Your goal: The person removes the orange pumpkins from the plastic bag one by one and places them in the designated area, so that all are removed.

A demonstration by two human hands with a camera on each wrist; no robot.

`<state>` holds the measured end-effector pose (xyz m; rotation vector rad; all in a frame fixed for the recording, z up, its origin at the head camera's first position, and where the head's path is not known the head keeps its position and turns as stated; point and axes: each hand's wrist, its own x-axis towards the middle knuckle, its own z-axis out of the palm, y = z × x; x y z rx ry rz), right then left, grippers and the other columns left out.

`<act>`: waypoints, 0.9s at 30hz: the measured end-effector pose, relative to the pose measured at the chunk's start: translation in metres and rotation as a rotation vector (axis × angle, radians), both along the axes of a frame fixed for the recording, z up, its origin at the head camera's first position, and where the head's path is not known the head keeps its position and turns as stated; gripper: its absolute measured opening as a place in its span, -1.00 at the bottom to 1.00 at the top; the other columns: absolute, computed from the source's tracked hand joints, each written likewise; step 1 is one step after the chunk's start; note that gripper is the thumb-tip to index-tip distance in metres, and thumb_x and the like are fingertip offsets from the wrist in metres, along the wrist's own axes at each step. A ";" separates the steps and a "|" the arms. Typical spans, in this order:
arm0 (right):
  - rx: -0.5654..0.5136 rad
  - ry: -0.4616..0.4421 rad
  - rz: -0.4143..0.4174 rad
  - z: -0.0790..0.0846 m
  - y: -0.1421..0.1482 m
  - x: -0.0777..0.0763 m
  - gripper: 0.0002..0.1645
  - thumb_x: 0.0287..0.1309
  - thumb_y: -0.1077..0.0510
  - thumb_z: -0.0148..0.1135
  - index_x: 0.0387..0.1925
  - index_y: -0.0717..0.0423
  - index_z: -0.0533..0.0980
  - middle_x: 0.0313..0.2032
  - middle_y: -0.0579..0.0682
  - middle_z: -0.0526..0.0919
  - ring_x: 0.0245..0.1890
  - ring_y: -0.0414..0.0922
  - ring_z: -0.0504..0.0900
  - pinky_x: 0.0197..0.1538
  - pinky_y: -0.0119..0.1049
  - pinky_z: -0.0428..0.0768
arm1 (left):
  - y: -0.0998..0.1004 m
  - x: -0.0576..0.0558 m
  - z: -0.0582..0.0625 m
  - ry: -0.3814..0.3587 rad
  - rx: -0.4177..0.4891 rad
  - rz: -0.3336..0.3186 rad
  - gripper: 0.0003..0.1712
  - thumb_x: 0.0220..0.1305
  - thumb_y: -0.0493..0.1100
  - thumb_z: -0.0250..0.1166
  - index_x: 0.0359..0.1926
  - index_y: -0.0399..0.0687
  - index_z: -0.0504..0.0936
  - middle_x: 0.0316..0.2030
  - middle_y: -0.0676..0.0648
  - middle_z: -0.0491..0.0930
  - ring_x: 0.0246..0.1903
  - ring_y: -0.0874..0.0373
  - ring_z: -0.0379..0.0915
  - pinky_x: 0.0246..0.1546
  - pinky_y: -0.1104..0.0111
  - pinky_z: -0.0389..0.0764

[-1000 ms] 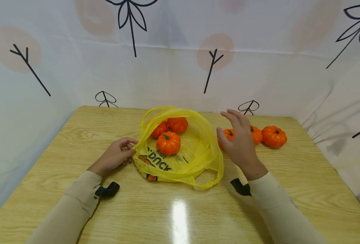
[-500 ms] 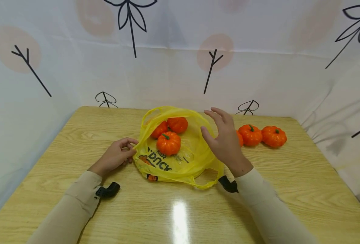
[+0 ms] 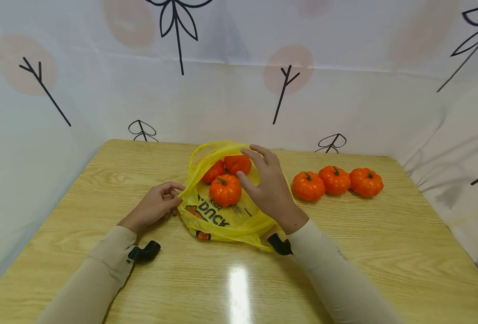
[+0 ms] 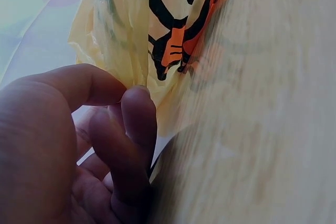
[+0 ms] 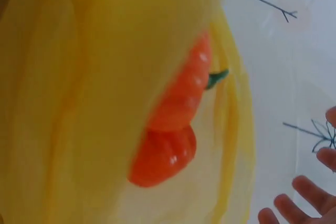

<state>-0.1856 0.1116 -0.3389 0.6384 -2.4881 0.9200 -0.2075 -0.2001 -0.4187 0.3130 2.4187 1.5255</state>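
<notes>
A yellow plastic bag [image 3: 239,222] with dark print lies on the table with its mouth spread wide. Inside it are several orange toy pumpkins, the nearest pumpkin [image 3: 225,190] with a green stem pointing up. My left hand [image 3: 154,208] pinches the bag's left rim between thumb and fingertip; the left wrist view shows the thin yellow film [image 4: 123,35] caught there. Over the right side of the bag hangs my right hand [image 3: 269,189], fingers spread and holding nothing. The right wrist view shows two pumpkins [image 5: 181,95] partly hidden behind yellow film.
To the right of the bag, three more toy pumpkins stand in a row: a near one [image 3: 308,186], a middle one [image 3: 334,180] and a far one [image 3: 366,182]. A patterned white cloth [image 3: 222,103] hangs behind the wooden table [image 3: 174,288].
My right hand has moved left, from in front of the row of pumpkins to over the bag, uncovering the nearest pumpkin of the row. The left hand stays at the bag's rim.
</notes>
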 end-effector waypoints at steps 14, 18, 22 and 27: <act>0.288 -0.189 0.150 -0.028 -0.015 -0.002 -0.13 0.28 -0.04 0.34 0.52 -0.08 0.18 0.49 0.13 0.20 0.45 0.16 0.27 0.43 0.08 0.34 | 0.002 0.001 0.002 -0.012 0.033 0.003 -0.59 0.43 -0.17 0.22 0.24 -0.14 0.46 -0.27 -0.13 0.48 -0.49 0.13 0.54 -0.57 0.33 0.52; 0.314 -0.233 0.181 -0.033 -0.014 -0.003 -0.06 0.26 -0.02 0.37 0.55 -0.05 0.13 0.51 0.10 0.16 0.46 0.16 0.27 0.43 0.05 0.34 | 0.002 0.000 0.001 -0.016 0.034 0.005 -0.60 0.43 -0.17 0.22 0.23 -0.12 0.47 -0.27 -0.13 0.47 -0.49 0.12 0.54 -0.57 0.33 0.52; 0.338 -0.278 0.193 -0.036 -0.015 -0.003 -0.03 0.28 -0.02 0.34 0.56 0.03 0.08 0.52 0.09 0.15 0.48 0.13 0.24 0.46 0.02 0.31 | 0.002 -0.001 0.000 -0.022 0.030 0.006 -0.59 0.43 -0.15 0.23 0.23 -0.13 0.47 -0.27 -0.13 0.47 -0.49 0.12 0.54 -0.57 0.32 0.52; 0.365 -0.297 0.192 -0.038 -0.017 -0.003 -0.06 0.31 -0.04 0.31 0.55 0.04 0.08 0.50 0.07 0.18 0.48 0.10 0.22 0.47 0.00 0.30 | 0.001 0.000 0.001 -0.027 0.026 0.008 -0.59 0.42 -0.14 0.23 0.23 -0.13 0.47 -0.27 -0.14 0.48 -0.48 0.11 0.54 -0.57 0.32 0.52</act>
